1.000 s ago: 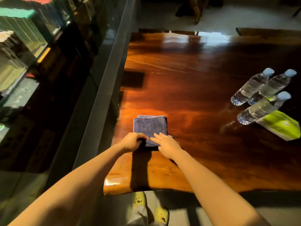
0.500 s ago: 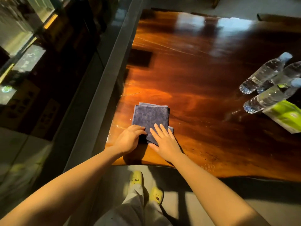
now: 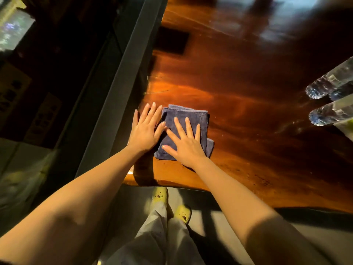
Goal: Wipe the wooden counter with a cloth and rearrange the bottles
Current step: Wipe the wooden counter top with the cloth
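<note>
A folded dark blue cloth (image 3: pixel 193 116) lies flat on the glossy wooden counter (image 3: pixel 248 88), near its front left corner. My right hand (image 3: pixel 184 143) rests palm down on the cloth with fingers spread. My left hand (image 3: pixel 146 129) lies flat beside it on the wood; its thumb touches the cloth's left edge. Neither hand grips the cloth. Two clear plastic water bottles lie on their sides at the right edge of view, one farther back (image 3: pixel 328 83) and one nearer (image 3: pixel 332 111); their caps are out of frame.
A green packet (image 3: pixel 348 128) peeks in under the nearer bottle. A grey ledge (image 3: pixel 122 83) and dark glass run along the counter's left side. The counter's front edge (image 3: pixel 191 185) is just below my wrists, with my yellow shoes (image 3: pixel 159 196) on the floor beneath.
My left hand has let go of the cloth's corner and spread flat on the counter. My right hand has slid further onto the cloth. The view has dropped and moved closer.
</note>
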### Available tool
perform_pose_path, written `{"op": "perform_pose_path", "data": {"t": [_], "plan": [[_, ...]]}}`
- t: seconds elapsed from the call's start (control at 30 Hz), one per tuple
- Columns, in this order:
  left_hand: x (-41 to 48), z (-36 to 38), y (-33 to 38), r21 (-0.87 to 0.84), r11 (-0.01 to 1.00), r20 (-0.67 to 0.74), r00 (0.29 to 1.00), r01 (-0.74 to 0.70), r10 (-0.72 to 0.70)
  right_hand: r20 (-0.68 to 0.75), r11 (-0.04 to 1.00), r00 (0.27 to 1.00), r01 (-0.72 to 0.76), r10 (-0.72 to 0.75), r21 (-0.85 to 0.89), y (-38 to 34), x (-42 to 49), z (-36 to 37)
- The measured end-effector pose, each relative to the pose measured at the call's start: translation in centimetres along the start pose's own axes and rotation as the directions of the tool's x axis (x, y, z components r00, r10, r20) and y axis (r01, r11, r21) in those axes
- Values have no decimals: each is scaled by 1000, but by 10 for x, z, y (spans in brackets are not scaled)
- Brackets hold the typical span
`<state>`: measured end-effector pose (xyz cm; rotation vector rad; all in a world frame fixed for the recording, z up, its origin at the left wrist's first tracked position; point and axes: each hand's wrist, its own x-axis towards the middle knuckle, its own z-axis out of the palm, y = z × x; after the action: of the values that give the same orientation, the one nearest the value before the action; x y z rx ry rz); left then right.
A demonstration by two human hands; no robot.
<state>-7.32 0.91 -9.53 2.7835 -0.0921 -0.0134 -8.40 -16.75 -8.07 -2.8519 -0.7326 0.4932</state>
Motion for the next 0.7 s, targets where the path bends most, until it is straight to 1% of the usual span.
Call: {"op": "perform_pose_path", "data": {"t": [0.17, 0.3, 0.43, 0.6, 0.63, 0.7], "plan": [[1, 6, -2, -13, 1000, -12, 1000, 0, 0, -75, 998, 997, 20, -24, -54, -11, -1, 11], [2, 7, -2, -20, 1000, 5, 1000, 5, -5, -95, 996, 995, -16, 7, -88, -19, 15, 11], [22, 3, -6, -127, 988, -4, 996, 92, -93, -113, 993, 993, -39, 26, -108, -21, 42, 6], [46, 1, -7, -206, 967, -55, 985, 146, -161, -124, 993, 991, -69, 57, -92, -15, 81, -7], [46, 1, -8, -213, 966, -64, 984, 147, -164, -129, 994, 989, -79, 68, -80, -12, 90, -10], [44, 3, -8, -181, 978, -74, 991, 101, -116, -131, 992, 987, -102, 93, -68, -6, 108, -15]]}}
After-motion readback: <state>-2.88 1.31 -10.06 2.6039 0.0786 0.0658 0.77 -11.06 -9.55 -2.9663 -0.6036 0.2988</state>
